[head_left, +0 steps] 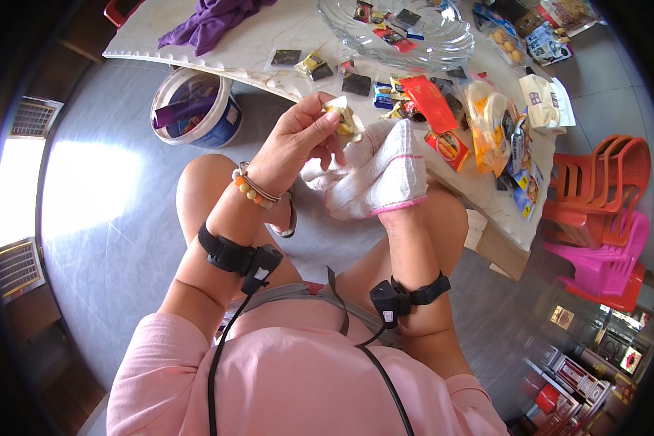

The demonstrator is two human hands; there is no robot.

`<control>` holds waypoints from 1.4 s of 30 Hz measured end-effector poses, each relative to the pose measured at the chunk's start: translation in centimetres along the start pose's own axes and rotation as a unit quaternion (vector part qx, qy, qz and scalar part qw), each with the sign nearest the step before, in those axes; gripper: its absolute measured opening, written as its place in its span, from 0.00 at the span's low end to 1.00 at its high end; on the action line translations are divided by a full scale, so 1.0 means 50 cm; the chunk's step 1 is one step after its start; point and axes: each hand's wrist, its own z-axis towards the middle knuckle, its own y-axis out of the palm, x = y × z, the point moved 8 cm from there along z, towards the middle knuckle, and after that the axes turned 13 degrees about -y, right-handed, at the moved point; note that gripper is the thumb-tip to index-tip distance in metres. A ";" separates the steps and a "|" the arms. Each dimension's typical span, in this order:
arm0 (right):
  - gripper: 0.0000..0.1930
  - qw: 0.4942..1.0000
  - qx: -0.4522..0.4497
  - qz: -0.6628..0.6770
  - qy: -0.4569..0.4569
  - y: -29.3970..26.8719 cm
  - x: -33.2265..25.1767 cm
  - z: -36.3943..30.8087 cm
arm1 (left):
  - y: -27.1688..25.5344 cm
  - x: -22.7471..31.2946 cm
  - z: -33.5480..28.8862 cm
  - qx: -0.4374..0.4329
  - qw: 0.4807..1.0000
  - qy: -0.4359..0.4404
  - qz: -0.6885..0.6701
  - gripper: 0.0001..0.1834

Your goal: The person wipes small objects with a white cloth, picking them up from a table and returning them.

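Observation:
My left hand (301,134) is closed, pinching a small cream and yellow packet (347,125) between thumb and fingers, just off the table's near edge. A white cloth (378,178) with pink stripes and a pink border covers my right hand; only the wrist (398,220) shows below it. Whether the fingers under it are bent or straight is hidden. The cloth's upper part comes up against the packet and lies close beside my left fingers. Both hands are above my knees.
Small snack packets (356,83) lie on the pale table (247,51) around a clear glass bowl (414,54). A red packet (430,103) and larger bags (487,127) crowd its right. A bucket (229,120) stands left, a purple cloth (211,25) behind, and stacked chairs (599,192) right.

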 end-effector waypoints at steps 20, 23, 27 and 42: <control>0.25 0.963 -0.146 -0.212 -0.086 0.029 -0.093 0.007 | 0.023 -0.014 0.001 -0.050 0.990 -0.015 0.130 0.20; 0.19 0.873 -0.209 -0.397 -0.192 0.057 -0.160 0.009 | 0.021 -0.016 -0.002 -0.033 0.980 -0.004 0.198 0.22; 0.11 0.861 -0.233 -0.403 -0.205 0.060 -0.155 0.018 | 0.016 -0.018 0.004 -0.021 0.983 -0.013 0.183 0.20; 0.10 0.834 -0.250 -0.440 -0.219 0.069 -0.147 0.008 | -0.001 -0.031 0.013 0.001 0.985 -0.017 0.171 0.07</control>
